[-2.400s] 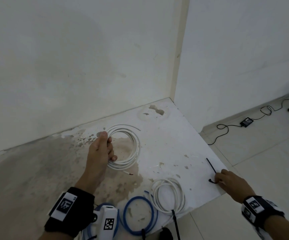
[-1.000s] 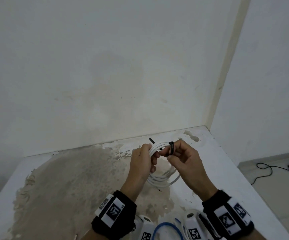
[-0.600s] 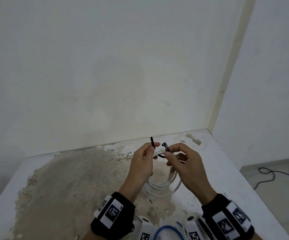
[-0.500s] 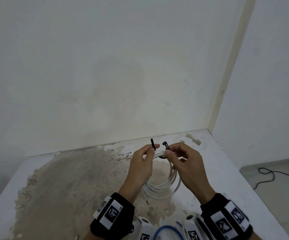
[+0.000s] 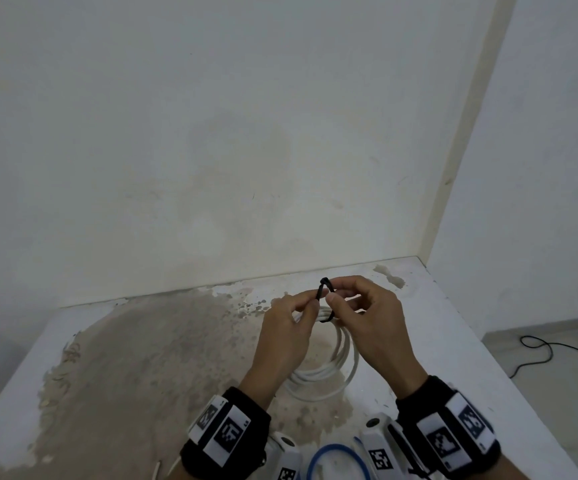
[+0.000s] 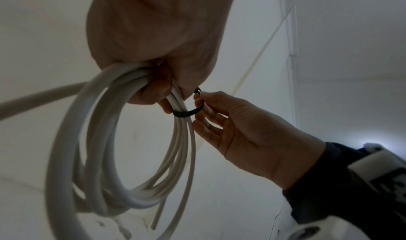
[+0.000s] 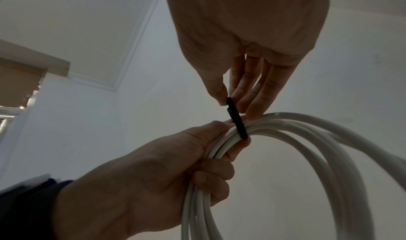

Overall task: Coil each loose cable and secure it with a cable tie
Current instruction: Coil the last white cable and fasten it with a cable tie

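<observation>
Looping a black cable tie point(image 5: 325, 299) round the white coil point(image 5: 332, 368), both hands pinch.

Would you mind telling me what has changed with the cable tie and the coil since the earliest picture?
The right hand picked the thin black plastic cable tie off the table edge, and the left hand lifted the coiled white cable from the stained white tabletop. The tie now loops round the coil, both hands pinching its ends together. The coiled blue cable stayed at the near edge.

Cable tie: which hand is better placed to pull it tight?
Probably the right hand: it already pinches the black cable tie at its head, while the left hand grips the white coil.
</observation>
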`<state>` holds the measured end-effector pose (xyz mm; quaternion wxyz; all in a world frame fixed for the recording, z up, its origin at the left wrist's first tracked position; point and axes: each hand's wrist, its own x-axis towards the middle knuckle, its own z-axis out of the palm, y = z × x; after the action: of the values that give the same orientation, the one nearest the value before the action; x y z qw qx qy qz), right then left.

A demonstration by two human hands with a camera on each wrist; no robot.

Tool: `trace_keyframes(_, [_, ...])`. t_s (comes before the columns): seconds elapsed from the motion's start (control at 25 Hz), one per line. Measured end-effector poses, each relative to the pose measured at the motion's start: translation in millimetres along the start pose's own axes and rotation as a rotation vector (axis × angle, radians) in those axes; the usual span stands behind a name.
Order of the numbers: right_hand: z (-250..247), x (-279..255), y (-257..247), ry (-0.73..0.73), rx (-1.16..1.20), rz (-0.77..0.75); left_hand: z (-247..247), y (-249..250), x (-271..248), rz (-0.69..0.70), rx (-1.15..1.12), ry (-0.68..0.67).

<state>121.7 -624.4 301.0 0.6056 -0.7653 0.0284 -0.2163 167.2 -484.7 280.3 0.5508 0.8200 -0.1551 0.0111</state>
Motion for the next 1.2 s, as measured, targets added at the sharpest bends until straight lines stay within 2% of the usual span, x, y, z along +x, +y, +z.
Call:
trace_keyframes(0.32, [-3.4,-1.4,2.8,0.014,-0.045,-0.01,0.1,6.5,-4.5,0.019,0.014,0.025])
trace_keyframes(0.72, [-5.5,-4.2,7.7,-0.06,-0.123,-0.064,-5.9,6.1,-10.1,0.04,0.11,0.038])
trace_keyframes(0.84, [-6.3,-2.4,10.0,-0.134,-0.137,-0.018,-7.3,3.6,-11.0,0.043,0.157,0.022])
trace_keyframes(1.0, [-9.1,-1.2,8.9,-0.226,-0.014,0.081,-10.1,-1.8,-11.7,0.058,0.191,-0.033])
trace_keyframes(1.2, [-12.1,3.0,13.3,-0.127,-0.021,0.005,-12.4,4.3,-8.7,0.067,0.172,-0.093])
